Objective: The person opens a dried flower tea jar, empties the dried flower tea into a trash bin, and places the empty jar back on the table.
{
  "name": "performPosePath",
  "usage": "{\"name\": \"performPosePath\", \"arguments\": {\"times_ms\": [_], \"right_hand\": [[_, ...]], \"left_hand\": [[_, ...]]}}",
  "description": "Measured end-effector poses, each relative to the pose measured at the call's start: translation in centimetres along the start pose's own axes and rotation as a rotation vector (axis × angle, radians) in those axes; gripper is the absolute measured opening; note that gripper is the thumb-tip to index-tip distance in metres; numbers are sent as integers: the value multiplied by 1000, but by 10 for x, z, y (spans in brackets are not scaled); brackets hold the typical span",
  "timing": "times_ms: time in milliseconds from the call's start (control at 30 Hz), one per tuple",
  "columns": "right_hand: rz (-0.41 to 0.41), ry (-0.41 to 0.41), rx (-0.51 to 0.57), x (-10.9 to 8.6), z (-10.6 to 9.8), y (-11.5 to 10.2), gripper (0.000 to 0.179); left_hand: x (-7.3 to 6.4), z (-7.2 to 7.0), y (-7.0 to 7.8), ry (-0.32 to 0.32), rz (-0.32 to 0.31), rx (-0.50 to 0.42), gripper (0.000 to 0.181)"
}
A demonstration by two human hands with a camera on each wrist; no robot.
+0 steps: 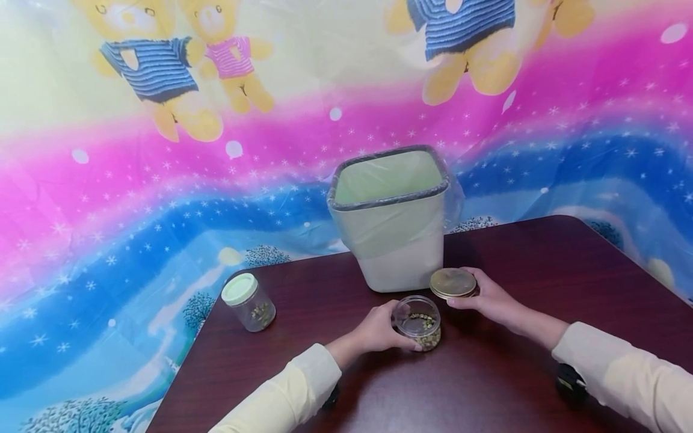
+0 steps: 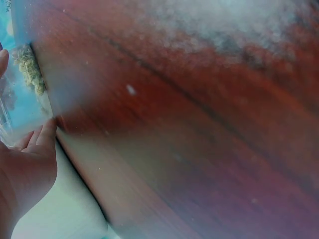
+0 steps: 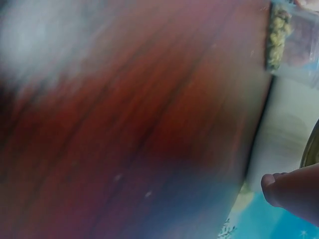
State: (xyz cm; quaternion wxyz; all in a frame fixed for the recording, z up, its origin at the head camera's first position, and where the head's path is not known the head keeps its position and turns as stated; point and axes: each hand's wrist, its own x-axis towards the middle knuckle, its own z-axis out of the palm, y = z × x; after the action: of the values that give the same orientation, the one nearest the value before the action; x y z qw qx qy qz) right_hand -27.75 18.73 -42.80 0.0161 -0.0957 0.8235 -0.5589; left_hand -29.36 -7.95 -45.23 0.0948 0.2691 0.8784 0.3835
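Observation:
My left hand grips a clear plastic jar from its left side, thumb across the near face. The jar has no lid on it, and small greenish-yellow dried pieces lie in its bottom; they also show in the left wrist view as a pale layer. To the right, my right hand holds a round gold lid by its edge, top face up, just beyond the jar's rim. In the right wrist view, a thumb and the lid's edge show at the right border.
A pale bin with a clear liner and grey rim stands behind both hands. On the left of the dark red-brown table is another clear jar with a light green lid and similar pieces inside. A printed bear backdrop hangs behind.

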Motion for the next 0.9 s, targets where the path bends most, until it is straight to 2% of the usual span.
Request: {"name": "performPosePath", "arguments": {"times_ms": [200,500,900], "right_hand": [[35,-9,-14,1,-4,4,93],[91,-59,-128,2,-5,9,93],[36,-70,-198,7,-2,23,90]], "left_hand": [[0,0,-1,-5,-6,-3,74],[1,-1,-1,-12,-6,7,74],[-2,-2,2,-14,-4,2,74]]}}
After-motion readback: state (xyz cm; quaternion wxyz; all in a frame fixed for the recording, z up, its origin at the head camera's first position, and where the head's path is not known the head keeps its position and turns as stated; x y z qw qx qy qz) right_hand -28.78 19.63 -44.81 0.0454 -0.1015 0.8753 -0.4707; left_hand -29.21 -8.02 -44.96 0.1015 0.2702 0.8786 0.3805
